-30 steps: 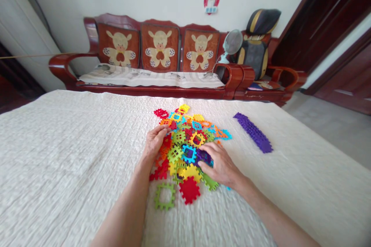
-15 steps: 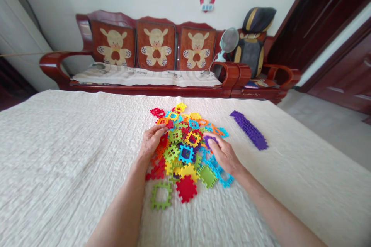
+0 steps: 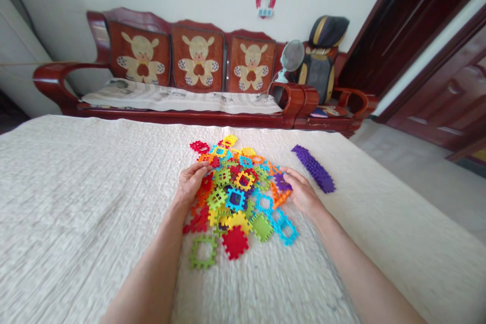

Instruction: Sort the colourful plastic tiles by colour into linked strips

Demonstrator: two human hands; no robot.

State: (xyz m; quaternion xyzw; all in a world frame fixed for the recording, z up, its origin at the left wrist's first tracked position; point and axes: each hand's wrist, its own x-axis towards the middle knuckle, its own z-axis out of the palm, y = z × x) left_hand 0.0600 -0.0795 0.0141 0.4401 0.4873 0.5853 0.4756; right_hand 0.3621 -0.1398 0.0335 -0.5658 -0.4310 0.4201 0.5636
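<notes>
A loose heap of plastic interlocking building tiles in several colours lies on the pale quilted cover (image 3: 94, 202). At the heap's left edge, my left hand (image 3: 191, 183) rests with thumb and fingers apart, fingertips by the red and orange tiles. On the right side, my right hand (image 3: 302, 191) grips a purple tile (image 3: 281, 181) between thumb and fingers, just above an orange tile (image 3: 281, 198). Closest to me lie a green frame tile (image 3: 192, 254), a solid red tile (image 3: 235, 243) and a solid green tile (image 3: 261, 227).
A row of purple tiles (image 3: 314, 168) lies right of the heap. Beyond the covered surface stands a wooden sofa (image 3: 170, 116) with bear cushions (image 3: 199, 55). A small fan (image 3: 292, 55) stands by its right arm, near a chair with a massage cushion (image 3: 319, 76).
My right hand has moved outward from the heap with the purple tile, uncovering orange and blue tiles. My left hand stays at the left edge. The view has turned slightly right.
</notes>
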